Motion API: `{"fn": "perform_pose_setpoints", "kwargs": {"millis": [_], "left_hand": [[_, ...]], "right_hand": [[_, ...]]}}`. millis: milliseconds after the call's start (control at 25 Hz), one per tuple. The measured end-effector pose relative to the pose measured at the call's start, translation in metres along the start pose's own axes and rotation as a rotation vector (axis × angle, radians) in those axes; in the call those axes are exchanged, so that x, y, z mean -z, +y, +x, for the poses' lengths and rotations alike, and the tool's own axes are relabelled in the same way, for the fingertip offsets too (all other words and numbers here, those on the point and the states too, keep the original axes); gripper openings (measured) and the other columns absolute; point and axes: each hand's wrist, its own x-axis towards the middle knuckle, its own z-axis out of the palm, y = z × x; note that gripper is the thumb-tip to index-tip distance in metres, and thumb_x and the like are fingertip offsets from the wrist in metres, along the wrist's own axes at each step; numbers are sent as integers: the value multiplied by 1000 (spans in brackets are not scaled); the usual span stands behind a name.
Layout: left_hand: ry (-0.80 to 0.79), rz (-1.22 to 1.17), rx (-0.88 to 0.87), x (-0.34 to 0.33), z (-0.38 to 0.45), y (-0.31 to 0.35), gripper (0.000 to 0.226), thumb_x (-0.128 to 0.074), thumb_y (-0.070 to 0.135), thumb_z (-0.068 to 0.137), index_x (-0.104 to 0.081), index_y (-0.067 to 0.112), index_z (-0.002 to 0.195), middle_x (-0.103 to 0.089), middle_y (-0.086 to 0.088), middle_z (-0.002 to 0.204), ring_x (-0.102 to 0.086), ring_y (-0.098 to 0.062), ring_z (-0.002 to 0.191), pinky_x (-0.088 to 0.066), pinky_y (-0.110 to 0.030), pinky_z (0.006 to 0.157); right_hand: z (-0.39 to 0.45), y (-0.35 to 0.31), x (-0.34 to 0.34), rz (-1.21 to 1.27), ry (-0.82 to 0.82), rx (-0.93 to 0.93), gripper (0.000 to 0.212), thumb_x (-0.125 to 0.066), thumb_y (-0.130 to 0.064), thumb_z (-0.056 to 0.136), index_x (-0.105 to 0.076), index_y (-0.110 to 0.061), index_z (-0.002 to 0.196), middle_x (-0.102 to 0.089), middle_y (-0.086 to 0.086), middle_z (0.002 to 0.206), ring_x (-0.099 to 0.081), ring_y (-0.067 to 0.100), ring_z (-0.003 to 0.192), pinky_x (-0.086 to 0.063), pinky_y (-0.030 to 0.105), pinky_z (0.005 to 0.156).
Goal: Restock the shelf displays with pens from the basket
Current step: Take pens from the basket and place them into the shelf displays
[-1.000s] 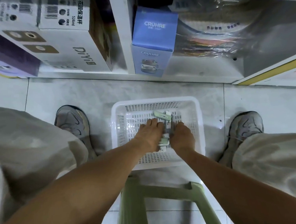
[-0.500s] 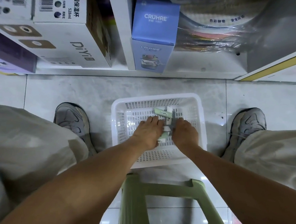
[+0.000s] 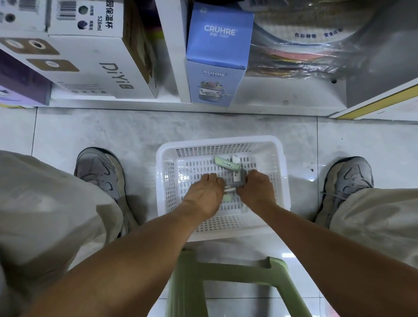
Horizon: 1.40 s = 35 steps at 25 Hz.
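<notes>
I'm perched on the green stool (image 3: 225,280) w/ the white basket (image 3: 166,185) on the floor btwn my feet, right in front of the shelf (image 3: 180,62), so I can reach down for stock and then up w/o shifting.

Both hands are down inside the basket. My left hand (image 3: 206,195) has its fingers curled over a few pen packs at the basket floor; it looks like I'm pinching them but the grip itself is hidden under my knuckles, so can't tell for sure. My right hand (image 3: 255,188) is curled round a grey and white pack (image 3: 237,175) standing nearly upright, gripping it at the near end.

One more pale green pack (image 3: 226,163) w/ a barcode label lies loose further back, slanted across the mesh, just beyond my fingers. Only a few bits are left here, so I judge I'm bunching the remainder into one handful, prob to save trips.

Beside the blue CRUHRE box (image 3: 218,52) and the DiYi carton (image 3: 104,61) sit boxed goods, no pen display in view, so the target must be higher up.
</notes>
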Motion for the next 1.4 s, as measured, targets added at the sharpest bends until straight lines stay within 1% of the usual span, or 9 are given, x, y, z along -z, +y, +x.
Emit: {"fn": "perform_pose_setpoints", "kwargs": {"millis": [160,240,400,480,680,920,1080,1240,1400], "left_hand": [[-160,-389,81,25,2,-15,41,-66,21,91,-47,13,127,-65,-9,109,-60,-21,89,-45,-30,71],[-201,-563,88,42,2,-17,34,-65,18,92,-55,11,123,-66,-9,110,-61,-21,88,-46,-29,71],[-141,-952,155,94,-13,-9,17,-70,18,90,-65,7,101,-66,-9,74,-59,-21,59,-46,-28,51],[-135,-1096,132,130,-22,-1,15,-71,18,91,-64,5,92,-64,-11,68,-55,-20,53,-42,-27,48],[-134,-1174,-52,216,-47,32,13,-68,15,93,-64,4,100,-70,-12,81,-51,-18,59,-33,-28,49],[-97,-1157,-265,295,-92,67,12,-68,14,92,-65,14,80,-60,3,59,-48,-11,46,-32,-22,41],[43,-1174,-326,337,-116,85,11,-68,12,92,-64,17,82,-53,1,61,-44,-13,46,-28,-23,42],[253,-1091,-295,380,-129,99,11,-71,20,90,-67,13,83,-59,-1,57,-46,-12,45,-31,-22,41],[368,-1177,-291,408,-131,104,13,-70,19,91,-65,8,88,-57,0,55,-45,-11,43,-32,-19,40]], "right_hand": [[0,0,22,265,-206,-143,13,-72,-4,76,-62,-7,68,-63,5,54,-61,15,46,-48,21,47],[-5,-4,40,427,-310,-170,7,-68,6,76,-65,0,74,-65,14,63,-60,19,48,-54,27,55],[-21,-22,101,609,-479,40,12,-70,9,81,-66,6,92,-64,18,76,-64,19,57,-56,27,56],[-33,-33,140,629,-495,172,13,-71,8,83,-67,3,95,-66,13,75,-64,19,61,-56,28,59],[-79,-58,223,697,-399,383,18,-72,5,85,-69,-2,102,-69,13,82,-64,20,62,-55,26,57],[-144,-82,294,751,-191,604,23,-70,9,85,-64,7,107,-68,18,87,-62,23,65,-54,26,55],[-179,-93,328,776,-54,694,21,-72,1,86,-65,8,105,-70,24,96,-67,22,67,-56,26,61],[-197,-106,360,816,174,760,18,-72,2,86,-65,6,101,-68,15,89,-69,18,62,-59,25,63],[-200,-121,382,849,288,806,17,-71,2,86,-67,3,103,-70,14,84,-73,19,64,-61,25,66]]}}
